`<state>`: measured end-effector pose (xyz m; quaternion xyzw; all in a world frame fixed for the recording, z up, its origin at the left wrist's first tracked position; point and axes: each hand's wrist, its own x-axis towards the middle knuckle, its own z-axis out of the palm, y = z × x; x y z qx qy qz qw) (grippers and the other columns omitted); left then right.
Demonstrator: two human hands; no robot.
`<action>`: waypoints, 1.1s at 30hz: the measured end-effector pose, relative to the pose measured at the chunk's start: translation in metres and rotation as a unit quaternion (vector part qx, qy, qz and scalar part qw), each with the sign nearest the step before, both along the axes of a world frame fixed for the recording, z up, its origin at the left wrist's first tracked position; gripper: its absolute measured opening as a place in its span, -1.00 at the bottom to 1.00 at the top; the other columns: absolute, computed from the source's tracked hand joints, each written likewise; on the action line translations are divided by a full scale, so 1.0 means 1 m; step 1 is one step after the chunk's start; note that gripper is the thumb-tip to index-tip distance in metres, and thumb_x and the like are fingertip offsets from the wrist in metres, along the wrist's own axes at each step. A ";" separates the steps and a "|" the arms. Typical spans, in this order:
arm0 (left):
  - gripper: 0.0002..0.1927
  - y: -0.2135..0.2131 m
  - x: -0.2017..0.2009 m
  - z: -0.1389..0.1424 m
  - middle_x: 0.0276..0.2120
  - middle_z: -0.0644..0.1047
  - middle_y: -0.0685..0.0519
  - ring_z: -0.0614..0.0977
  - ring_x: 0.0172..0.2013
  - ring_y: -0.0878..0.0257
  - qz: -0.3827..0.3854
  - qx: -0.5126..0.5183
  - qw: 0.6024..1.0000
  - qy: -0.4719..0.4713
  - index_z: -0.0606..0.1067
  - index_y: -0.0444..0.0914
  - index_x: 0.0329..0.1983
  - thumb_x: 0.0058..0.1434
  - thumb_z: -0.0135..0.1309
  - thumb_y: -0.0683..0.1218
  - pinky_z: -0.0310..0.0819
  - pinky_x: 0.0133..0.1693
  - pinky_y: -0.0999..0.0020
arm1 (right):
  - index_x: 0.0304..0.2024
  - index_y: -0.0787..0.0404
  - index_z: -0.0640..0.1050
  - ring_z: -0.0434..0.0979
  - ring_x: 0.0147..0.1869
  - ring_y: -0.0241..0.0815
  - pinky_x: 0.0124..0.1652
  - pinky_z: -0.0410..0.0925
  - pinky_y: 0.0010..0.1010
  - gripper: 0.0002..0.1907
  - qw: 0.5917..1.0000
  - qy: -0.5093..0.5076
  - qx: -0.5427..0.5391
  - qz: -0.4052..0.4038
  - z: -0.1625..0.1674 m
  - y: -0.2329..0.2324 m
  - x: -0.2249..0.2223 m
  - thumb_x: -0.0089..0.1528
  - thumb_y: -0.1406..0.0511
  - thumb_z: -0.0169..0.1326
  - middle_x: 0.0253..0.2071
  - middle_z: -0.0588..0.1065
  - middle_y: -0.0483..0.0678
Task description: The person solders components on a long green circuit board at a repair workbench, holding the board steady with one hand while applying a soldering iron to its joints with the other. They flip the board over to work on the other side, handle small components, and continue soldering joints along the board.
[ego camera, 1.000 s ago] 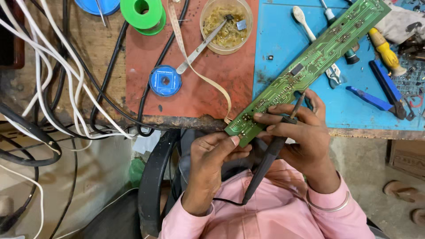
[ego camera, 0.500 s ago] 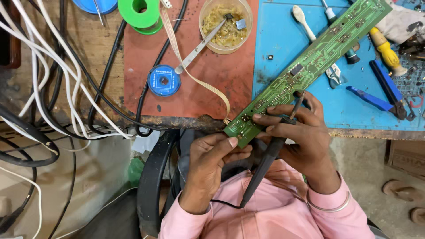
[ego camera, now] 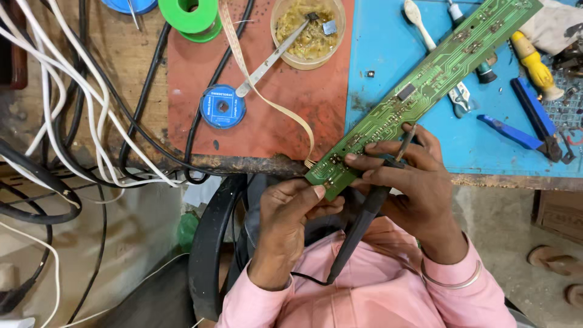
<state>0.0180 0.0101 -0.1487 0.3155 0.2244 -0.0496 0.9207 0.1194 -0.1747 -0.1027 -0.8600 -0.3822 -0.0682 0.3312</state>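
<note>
Currently, a long green circuit board (ego camera: 425, 85) is being held at its near end, where it juts past the edge of the workbench (ego camera: 121, 67), while the rest is lying slantwise over the blue mat (ego camera: 388, 48). The board's lower corner is being pinched by the left hand (ego camera: 291, 225), its thumb laid on the board's edge and its fingers curled under it. A black soldering iron (ego camera: 364, 225) is being gripped by the right hand (ego camera: 407, 182) like a pen, with the fingers closed round its handle and stretched across the board's end; the tip is being pressed against the board's surface. Nearby, a blue spool (ego camera: 222, 106) and a dish of yellowish paste (ego camera: 308, 30) are being left on the red mat (ego camera: 273, 121), well apart from both hands.
</note>
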 end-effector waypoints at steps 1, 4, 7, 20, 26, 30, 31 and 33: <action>-0.76 0.000 0.000 0.000 -0.25 0.66 -0.20 0.73 -0.29 0.09 0.002 0.004 1.000 0.003 0.58 -0.53 -0.16 0.30 0.11 -0.18 0.70 -0.14 0.16 | -0.33 -0.01 0.65 0.55 0.16 -0.17 0.38 0.19 0.04 -0.82 1.000 -0.003 0.007 -0.001 0.000 0.000 0.000 0.04 0.21 0.38 -0.02 0.63 -0.29; -0.77 -0.002 0.001 -0.001 -0.25 0.66 -0.20 0.73 -0.29 0.09 0.007 0.003 1.000 0.009 0.57 -0.52 -0.17 0.29 0.12 -0.19 0.70 -0.15 0.15 | -0.31 -0.01 0.63 0.56 0.17 -0.19 0.37 0.21 0.03 -0.80 1.000 0.002 0.009 0.001 0.000 -0.001 0.000 0.05 0.22 0.38 -0.01 0.62 -0.30; -0.77 -0.003 0.002 -0.004 -0.25 0.66 -0.21 0.74 -0.30 0.08 0.010 0.002 1.000 0.019 0.56 -0.53 -0.17 0.28 0.13 -0.20 0.70 -0.16 0.14 | -0.25 -0.01 0.63 0.55 0.17 -0.19 0.36 0.22 0.01 -0.77 1.000 0.001 0.015 0.004 -0.001 -0.001 0.001 0.06 0.21 0.39 0.00 0.62 -0.32; -0.75 -0.002 -0.001 -0.006 -0.21 0.65 -0.25 0.75 -0.25 0.02 0.005 -0.010 1.000 0.003 0.54 -0.56 -0.13 0.31 0.09 -0.20 0.70 -0.12 0.10 | -0.24 -0.04 0.64 0.56 0.16 -0.21 0.37 0.21 -0.03 -0.75 1.000 0.008 0.010 0.001 -0.001 -0.004 0.001 0.05 0.23 0.39 0.01 0.62 -0.32; -0.76 -0.004 -0.002 -0.002 -0.22 0.65 -0.24 0.74 -0.27 0.03 0.014 0.014 1.000 0.005 0.55 -0.55 -0.11 0.31 0.09 -0.21 0.70 -0.16 0.11 | -0.22 -0.01 0.63 0.56 0.17 -0.20 0.35 0.21 -0.02 -0.74 1.000 0.008 0.017 0.010 -0.001 -0.006 0.002 0.05 0.24 0.39 0.01 0.62 -0.31; -0.79 -0.006 0.000 -0.003 -0.25 0.65 -0.23 0.74 -0.32 0.04 0.018 0.030 0.999 0.028 0.56 -0.54 -0.14 0.29 0.10 -0.23 0.71 -0.20 0.12 | -0.25 -0.03 0.62 0.56 0.19 -0.19 0.36 0.21 -0.02 -0.77 1.000 -0.003 0.026 0.016 -0.002 -0.006 0.002 0.06 0.26 0.38 0.02 0.62 -0.30; -0.80 -0.007 0.000 -0.004 -0.26 0.66 -0.23 0.74 -0.33 0.04 0.022 0.035 0.999 0.035 0.56 -0.54 -0.15 0.29 0.10 -0.24 0.71 -0.22 0.12 | -0.25 -0.03 0.62 0.56 0.19 -0.19 0.36 0.21 -0.02 -0.77 0.999 -0.004 0.027 0.017 -0.003 -0.006 0.002 0.07 0.26 0.38 0.02 0.62 -0.30; -0.81 -0.009 0.000 -0.005 -0.27 0.66 -0.22 0.74 -0.34 0.05 0.026 0.040 0.998 0.042 0.56 -0.53 -0.16 0.29 0.10 -0.25 0.72 -0.24 0.13 | -0.22 -0.01 0.62 0.56 0.19 -0.18 0.35 0.22 -0.01 -0.75 1.000 -0.006 0.025 0.018 -0.003 -0.006 0.002 0.08 0.25 0.39 0.03 0.62 -0.30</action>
